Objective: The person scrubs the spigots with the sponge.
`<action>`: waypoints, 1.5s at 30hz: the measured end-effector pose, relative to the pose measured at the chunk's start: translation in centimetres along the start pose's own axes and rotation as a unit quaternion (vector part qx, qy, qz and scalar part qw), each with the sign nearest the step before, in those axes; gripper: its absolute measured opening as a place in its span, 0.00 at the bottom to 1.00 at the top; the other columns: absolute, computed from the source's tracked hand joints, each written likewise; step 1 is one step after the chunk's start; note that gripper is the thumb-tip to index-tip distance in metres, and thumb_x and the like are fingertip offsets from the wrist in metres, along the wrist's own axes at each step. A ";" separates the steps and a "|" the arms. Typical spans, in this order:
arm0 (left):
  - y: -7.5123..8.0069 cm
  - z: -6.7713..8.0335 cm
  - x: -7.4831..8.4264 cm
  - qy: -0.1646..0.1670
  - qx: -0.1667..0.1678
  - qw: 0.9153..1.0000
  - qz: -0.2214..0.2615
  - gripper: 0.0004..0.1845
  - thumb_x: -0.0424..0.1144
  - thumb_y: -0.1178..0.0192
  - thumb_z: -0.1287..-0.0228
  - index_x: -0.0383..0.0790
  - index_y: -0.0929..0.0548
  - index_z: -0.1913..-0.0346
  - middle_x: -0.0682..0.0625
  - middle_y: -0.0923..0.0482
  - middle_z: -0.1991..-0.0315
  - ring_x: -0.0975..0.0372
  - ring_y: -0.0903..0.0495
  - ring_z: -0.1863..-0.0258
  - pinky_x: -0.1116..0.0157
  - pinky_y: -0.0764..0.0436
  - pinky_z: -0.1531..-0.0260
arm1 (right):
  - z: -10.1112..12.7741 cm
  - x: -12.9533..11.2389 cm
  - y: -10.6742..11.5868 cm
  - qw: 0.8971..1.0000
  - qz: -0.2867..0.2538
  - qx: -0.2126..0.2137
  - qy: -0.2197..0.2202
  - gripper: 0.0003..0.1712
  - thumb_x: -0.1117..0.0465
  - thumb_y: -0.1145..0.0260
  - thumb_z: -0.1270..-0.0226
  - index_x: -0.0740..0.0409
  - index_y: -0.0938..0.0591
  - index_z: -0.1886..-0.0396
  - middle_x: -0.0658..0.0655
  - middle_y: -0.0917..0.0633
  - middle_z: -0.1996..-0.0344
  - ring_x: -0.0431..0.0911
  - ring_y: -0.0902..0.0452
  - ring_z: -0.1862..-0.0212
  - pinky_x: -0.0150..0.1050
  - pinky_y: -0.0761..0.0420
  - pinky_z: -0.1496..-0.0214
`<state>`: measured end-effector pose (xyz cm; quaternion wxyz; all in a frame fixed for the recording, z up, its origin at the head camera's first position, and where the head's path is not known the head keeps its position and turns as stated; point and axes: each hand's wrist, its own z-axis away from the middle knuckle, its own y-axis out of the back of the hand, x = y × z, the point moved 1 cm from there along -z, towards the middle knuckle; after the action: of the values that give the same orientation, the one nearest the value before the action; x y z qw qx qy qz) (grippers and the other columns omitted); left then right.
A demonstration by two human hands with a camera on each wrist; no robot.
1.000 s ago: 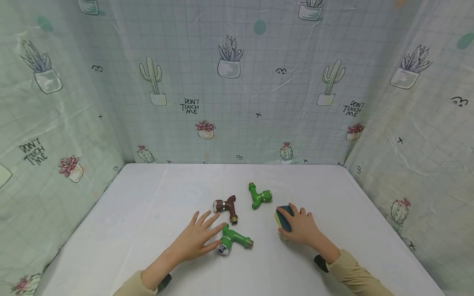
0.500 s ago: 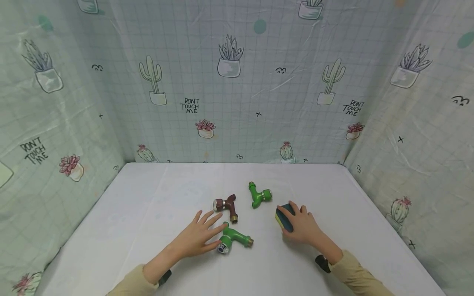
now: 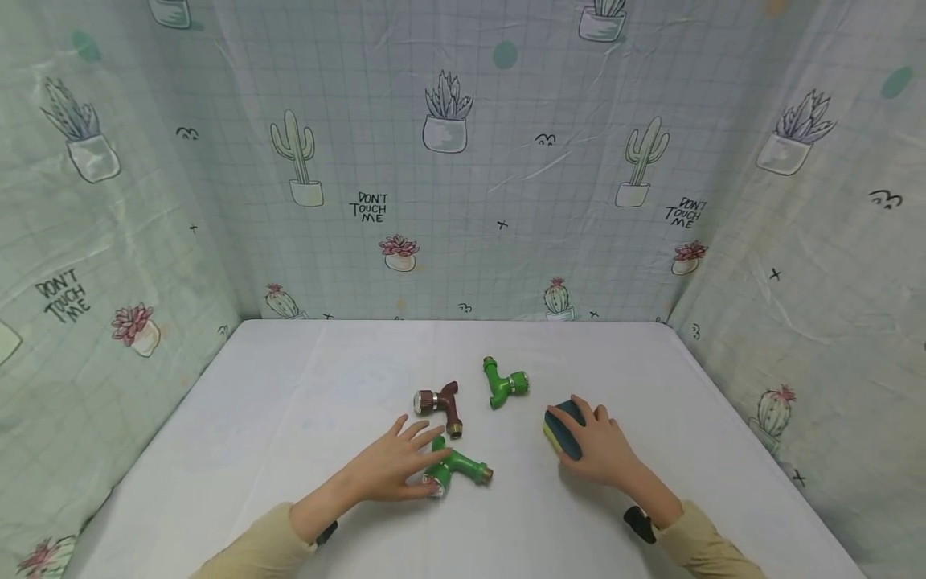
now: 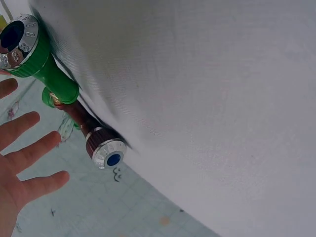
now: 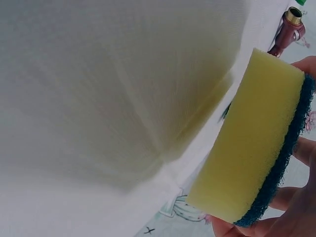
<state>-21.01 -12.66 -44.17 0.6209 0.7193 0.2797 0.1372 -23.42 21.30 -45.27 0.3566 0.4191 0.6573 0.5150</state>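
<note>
Yellow sponge (image 3: 559, 430) lifted in my right hand (image 3: 600, 447), fingers curled round it — my left hand (image 3: 394, 465) lies spread, fingertips on the near green tap (image 3: 456, 468); table (image 3: 289, 402) bare toward the edges.

A makeshift recording booth: cactus-print curtains (image 3: 448, 161) wall in a white-covered table (image 3: 304, 386) on three sides

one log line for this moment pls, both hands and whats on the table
left hand: open, fingers on near green faucet | right hand: grips sponge | table: brown faucet, far green faucet
</note>
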 end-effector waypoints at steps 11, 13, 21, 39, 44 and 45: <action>-0.7 -0.8 0.1 -0.046 -0.014 0.998 -0.042 0.28 0.61 0.51 0.42 0.55 0.32 0.40 0.50 0.32 0.40 0.52 0.31 0.42 0.44 0.31 0.48 | 0.4 0.0 -0.1 1.000 0.002 -0.003 -0.003 0.40 0.45 0.33 0.54 0.44 0.33 0.39 0.67 0.34 0.42 0.55 0.34 0.59 0.49 0.27 0.66; -0.9 -0.9 0.2 -0.053 -0.008 0.998 -0.041 0.28 0.60 0.49 0.42 0.55 0.32 0.40 0.50 0.31 0.41 0.52 0.30 0.43 0.44 0.30 0.48 | 0.4 0.1 -0.2 1.000 0.001 -0.004 -0.004 0.40 0.45 0.33 0.55 0.44 0.33 0.39 0.66 0.34 0.41 0.55 0.34 0.59 0.49 0.27 0.65; -1.1 -1.2 0.4 -0.055 -0.029 0.998 -0.030 0.29 0.59 0.48 0.43 0.57 0.34 0.38 0.50 0.31 0.40 0.52 0.30 0.44 0.45 0.29 0.49 | 0.5 0.1 -0.5 1.000 -0.001 -0.009 -0.005 0.39 0.45 0.33 0.54 0.44 0.33 0.39 0.67 0.34 0.42 0.55 0.34 0.59 0.49 0.27 0.66; -0.9 -1.4 0.6 -0.091 -0.047 0.993 -0.054 0.30 0.53 0.41 0.47 0.59 0.34 0.39 0.47 0.30 0.45 0.55 0.30 0.47 0.52 0.28 0.47 | 0.6 0.2 -0.7 1.000 -0.005 0.001 -0.004 0.39 0.45 0.33 0.54 0.44 0.33 0.39 0.66 0.34 0.42 0.55 0.33 0.59 0.48 0.27 0.66; -1.1 -1.4 0.9 -0.096 -0.013 0.993 -0.063 0.28 0.52 0.40 0.49 0.57 0.32 0.42 0.47 0.32 0.51 0.58 0.32 0.53 0.56 0.29 0.47 | 0.5 0.2 -0.7 1.000 -0.005 0.000 -0.004 0.39 0.45 0.33 0.54 0.44 0.33 0.39 0.66 0.35 0.41 0.55 0.33 0.58 0.49 0.27 0.65; -1.1 -1.4 0.9 -0.095 -0.007 0.993 -0.063 0.28 0.52 0.39 0.49 0.56 0.32 0.43 0.47 0.32 0.51 0.58 0.33 0.53 0.56 0.29 0.47 | 0.5 0.2 -0.8 1.000 -0.006 -0.001 -0.004 0.39 0.45 0.33 0.54 0.44 0.33 0.39 0.66 0.35 0.41 0.55 0.33 0.58 0.49 0.27 0.65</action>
<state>-21.28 -10.92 -45.11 0.6574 0.7052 0.2638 0.0310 -23.15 21.55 -46.13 0.3626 0.4169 0.6578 0.5119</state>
